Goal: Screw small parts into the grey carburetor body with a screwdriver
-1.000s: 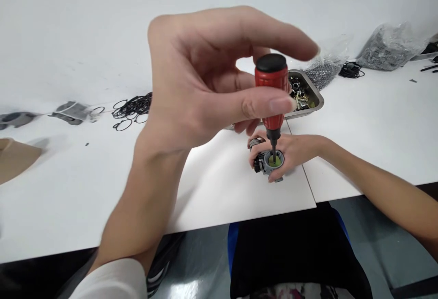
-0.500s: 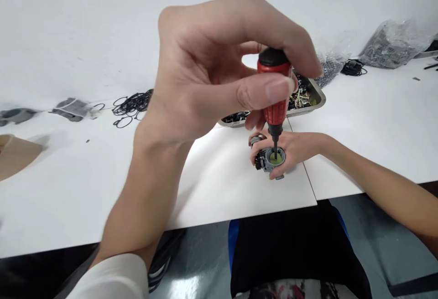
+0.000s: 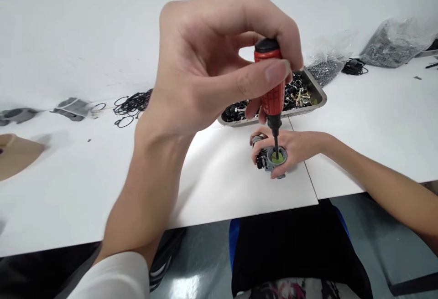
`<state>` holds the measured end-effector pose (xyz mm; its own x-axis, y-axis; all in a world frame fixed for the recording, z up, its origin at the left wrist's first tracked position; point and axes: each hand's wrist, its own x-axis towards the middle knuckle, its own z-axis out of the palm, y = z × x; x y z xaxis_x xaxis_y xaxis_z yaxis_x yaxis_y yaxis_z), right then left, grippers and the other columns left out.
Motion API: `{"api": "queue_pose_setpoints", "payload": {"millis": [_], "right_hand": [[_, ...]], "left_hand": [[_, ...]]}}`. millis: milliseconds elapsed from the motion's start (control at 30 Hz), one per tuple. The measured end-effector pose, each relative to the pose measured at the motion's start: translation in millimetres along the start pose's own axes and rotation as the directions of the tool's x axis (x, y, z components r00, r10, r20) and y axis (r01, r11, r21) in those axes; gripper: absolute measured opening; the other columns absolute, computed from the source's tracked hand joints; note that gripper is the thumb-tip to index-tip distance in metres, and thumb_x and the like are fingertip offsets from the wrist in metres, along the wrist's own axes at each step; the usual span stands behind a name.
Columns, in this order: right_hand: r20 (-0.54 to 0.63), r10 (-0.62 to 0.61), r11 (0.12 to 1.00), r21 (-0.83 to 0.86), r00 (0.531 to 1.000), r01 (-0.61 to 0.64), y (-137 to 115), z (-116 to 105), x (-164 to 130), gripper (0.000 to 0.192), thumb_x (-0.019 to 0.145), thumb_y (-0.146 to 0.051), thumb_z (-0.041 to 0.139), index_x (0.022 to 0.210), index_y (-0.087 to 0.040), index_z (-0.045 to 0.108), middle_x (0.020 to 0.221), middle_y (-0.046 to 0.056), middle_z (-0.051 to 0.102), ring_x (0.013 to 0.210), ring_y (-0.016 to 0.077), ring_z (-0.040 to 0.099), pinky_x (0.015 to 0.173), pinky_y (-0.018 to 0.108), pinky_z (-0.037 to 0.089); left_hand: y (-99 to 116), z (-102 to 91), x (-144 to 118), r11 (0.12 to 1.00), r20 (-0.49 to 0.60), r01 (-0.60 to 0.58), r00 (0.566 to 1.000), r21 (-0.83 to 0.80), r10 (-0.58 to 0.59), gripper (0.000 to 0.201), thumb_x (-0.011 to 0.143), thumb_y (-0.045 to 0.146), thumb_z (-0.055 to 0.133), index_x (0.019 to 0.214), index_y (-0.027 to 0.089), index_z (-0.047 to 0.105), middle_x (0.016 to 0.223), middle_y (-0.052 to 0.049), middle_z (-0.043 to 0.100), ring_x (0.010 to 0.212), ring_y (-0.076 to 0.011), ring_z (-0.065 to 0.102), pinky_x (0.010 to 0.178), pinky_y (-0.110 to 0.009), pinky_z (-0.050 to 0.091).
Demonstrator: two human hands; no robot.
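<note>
- The table (image 3: 68, 185) is white and wide, so any small piece that jumps loose could roll a long way or drop off the near edge into the lap
- The left hand (image 3: 205, 71) sits high, thumb and fingers curled shut around the handle of the screwdriver (image 3: 272, 85); a grip that high and light may let the tool lean, and a leaning tip could climb out of the screw head
- The metal tray (image 3: 316, 91) of loose bits lies just behind the work, near enough that a jolt of the elbow or wrist could knock it and scatter its contents
- The right hand (image 3: 296, 148) lies on the table with its fingers wrapped closed about the small grey part (image 3: 272, 162), which rests near the table's front edge; if the tip slips sideways, those fingers are right beside it and might get jabbed
- The green insert (image 3: 278, 157) under the tip looks soft, so hard pressure could mark it
</note>
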<state>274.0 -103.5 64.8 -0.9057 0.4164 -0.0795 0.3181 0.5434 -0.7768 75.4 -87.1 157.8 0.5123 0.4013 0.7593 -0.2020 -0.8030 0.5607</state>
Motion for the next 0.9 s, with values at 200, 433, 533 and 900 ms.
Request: {"api": "queue_pose_setpoints", "payload": {"millis": [200,433,533,900], "right_hand": [[-0.006,0.0,1.0,-0.001,1.0,0.0,-3,0,1,0.04,0.081,-0.036,0.083,0.117,-0.028,0.067,0.138,0.007,0.05,0.142,0.0287,0.043,0.114,0.041,0.045],[-0.005,0.012,1.0,-0.005,1.0,-0.012,-2,-1,0,0.041,0.081,-0.038,0.082,0.118,-0.027,0.068,0.139,0.007,0.049,0.132,0.0275,0.05,0.108,0.038,0.049],[0.007,0.032,0.999,-0.013,0.999,-0.031,-3,-2,-1,0.044,0.081,-0.042,0.081,0.12,-0.027,0.068,0.133,0.008,0.052,0.123,0.0264,0.054,0.106,0.039,0.049],[-0.008,0.024,1.0,-0.02,1.0,-0.024,-5,-1,0,0.04,0.081,-0.038,0.082,0.117,-0.028,0.068,0.142,0.007,0.047,0.136,0.028,0.048,0.115,0.041,0.044]], "left_hand": [[0,9.9,0,0.998,-0.094,0.025,0.995,-0.055,-0.03,0.034,0.075,0.048,0.088,0.098,0.023,0.084,0.081,-0.001,0.071,0.05,-0.0151,0.069,0.036,-0.02,0.048],[21,-1.0,4,0.969,0.134,0.225,0.968,-0.101,-0.21,0.042,0.094,0.056,0.065,0.098,0.016,0.077,0.094,-0.007,0.076,0.055,-0.0161,0.07,0.035,-0.023,0.047],[14,-5.5,10,0.984,0.257,0.073,0.966,-0.163,-0.029,0.059,0.09,0.069,0.059,0.091,0.011,0.071,0.079,-0.005,0.068,0.045,-0.0155,0.066,0.034,-0.027,0.049],[-4,-6.2,5,0.98,0.217,-0.011,0.975,-0.2,0.055,0.031,0.096,0.023,0.061,0.122,0.01,0.074,0.095,-0.01,0.074,0.057,-0.0177,0.072,0.037,-0.019,0.046]]}}
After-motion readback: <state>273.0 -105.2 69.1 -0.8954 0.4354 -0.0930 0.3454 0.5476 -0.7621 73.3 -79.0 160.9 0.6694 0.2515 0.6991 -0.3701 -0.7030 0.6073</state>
